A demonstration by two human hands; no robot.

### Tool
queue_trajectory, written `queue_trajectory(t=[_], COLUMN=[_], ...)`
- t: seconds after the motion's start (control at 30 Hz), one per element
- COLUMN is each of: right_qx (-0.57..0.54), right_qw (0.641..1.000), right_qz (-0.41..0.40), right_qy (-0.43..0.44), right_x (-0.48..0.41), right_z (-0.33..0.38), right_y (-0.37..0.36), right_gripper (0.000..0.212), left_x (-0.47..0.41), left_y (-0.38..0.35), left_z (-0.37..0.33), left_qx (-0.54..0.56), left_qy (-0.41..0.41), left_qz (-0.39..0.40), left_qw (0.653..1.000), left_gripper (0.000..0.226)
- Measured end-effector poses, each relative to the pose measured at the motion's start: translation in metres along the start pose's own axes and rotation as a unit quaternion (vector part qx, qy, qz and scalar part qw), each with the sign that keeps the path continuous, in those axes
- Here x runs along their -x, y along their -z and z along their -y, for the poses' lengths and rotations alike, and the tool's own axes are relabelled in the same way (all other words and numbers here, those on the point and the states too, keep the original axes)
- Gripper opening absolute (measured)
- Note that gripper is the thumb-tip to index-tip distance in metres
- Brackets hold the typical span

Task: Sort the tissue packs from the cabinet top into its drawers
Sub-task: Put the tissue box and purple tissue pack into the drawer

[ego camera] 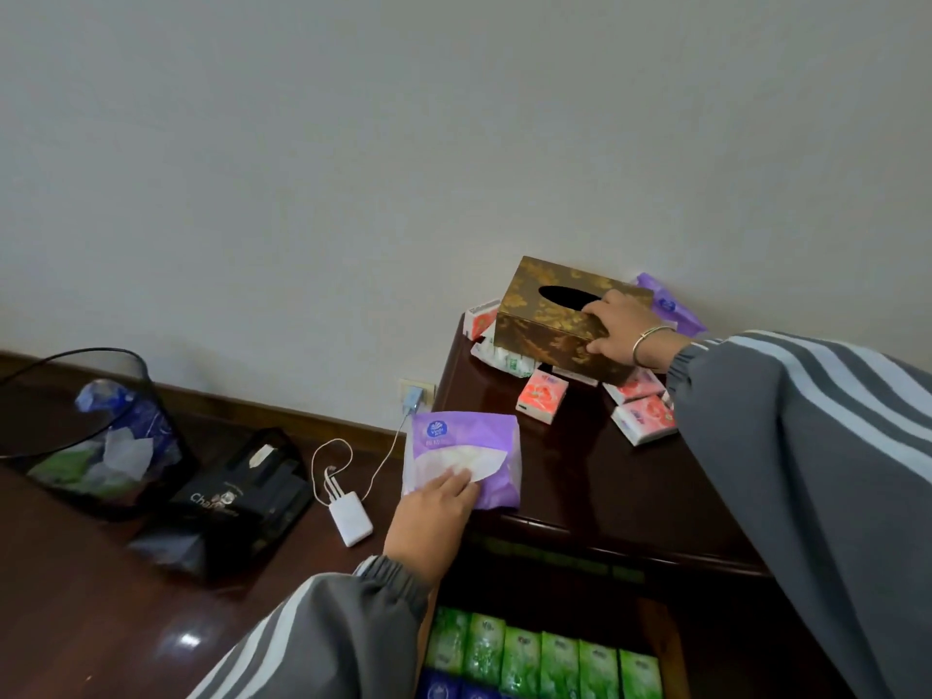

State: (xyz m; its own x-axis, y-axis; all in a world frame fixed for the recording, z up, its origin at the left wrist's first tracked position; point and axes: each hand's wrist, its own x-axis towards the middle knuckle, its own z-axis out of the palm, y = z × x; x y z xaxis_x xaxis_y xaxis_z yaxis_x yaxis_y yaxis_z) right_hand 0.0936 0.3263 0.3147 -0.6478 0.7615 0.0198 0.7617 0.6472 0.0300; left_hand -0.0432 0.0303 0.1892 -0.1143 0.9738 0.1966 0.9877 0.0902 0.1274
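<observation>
Grey striped sleeves (807,446) fill the lower right and lower centre of the frame. Beneath them, at the bottom edge, an open drawer (655,633) holds a row of green tissue packs (539,658), with blue ones just showing in front. Above it the dark wooden cabinet (595,476) stands against the wall.

At centre left a black mesh waste bin (91,431) sits on the floor beside a black paper bag (237,496).

On the cabinet's back edge the right hand (623,327) grips the right end of a gold-patterned brown tissue box (544,315), fingers over the top, thumb on the front face.

A purple soft tissue pack (464,446) overhangs the cabinet's left edge. The left hand (433,512) lays its fingers flat on the pack's lower corner; the thumb is hidden, so I cannot tell whether it pinches.

Pink pocket tissue packs (643,418) lie in front of the box.

A white power bank (350,517) lies on the floor with its cable plugged into the wall.
</observation>
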Motion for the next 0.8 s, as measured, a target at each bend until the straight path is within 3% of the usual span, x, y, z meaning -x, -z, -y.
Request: queue_trajectory(t=[0.1, 0.27, 0.43, 0.6, 0.7, 0.8], right_qx=[-0.090, -0.202, -0.236, -0.261, -0.261, -0.243], right_qw=[0.994, 0.975, 0.967, 0.955, 0.949, 0.947], right_qz=[-0.059, -0.088, -0.058, 0.006, 0.069, 0.135], right_qy=[-0.004, 0.026, 0.080, 0.141, 0.164, 0.161], right_x=[0.016, 0.090, 0.211, 0.315, 0.351, 0.363], right_z=[0.006, 0.010, 0.010, 0.016, 0.029, 0.043], right_y=[0.010, 0.053, 0.069, 0.014, -0.044, -0.101], right_gripper=[0.058, 0.059, 0.058, 0.057, 0.058, 0.058], left_x=[0.002, 0.005, 0.027, 0.084, 0.119, 0.149], left_y=[-0.006, -0.002, 0.020, 0.023, 0.015, -0.003], left_z=[0.003, 0.000, -0.006, -0.006, -0.012, -0.023], left_qx=[0.001, 0.004, 0.045, 0.030, 0.010, 0.059], left_qy=[0.014, 0.025, 0.055, 0.126, 0.159, 0.221], left_qz=[0.062, 0.055, -0.080, -0.213, -0.230, -0.194], left_qw=[0.998, 0.998, 0.994, 0.969, 0.960, 0.954], left_gripper=[0.047, 0.050, 0.055, 0.042, 0.034, 0.032])
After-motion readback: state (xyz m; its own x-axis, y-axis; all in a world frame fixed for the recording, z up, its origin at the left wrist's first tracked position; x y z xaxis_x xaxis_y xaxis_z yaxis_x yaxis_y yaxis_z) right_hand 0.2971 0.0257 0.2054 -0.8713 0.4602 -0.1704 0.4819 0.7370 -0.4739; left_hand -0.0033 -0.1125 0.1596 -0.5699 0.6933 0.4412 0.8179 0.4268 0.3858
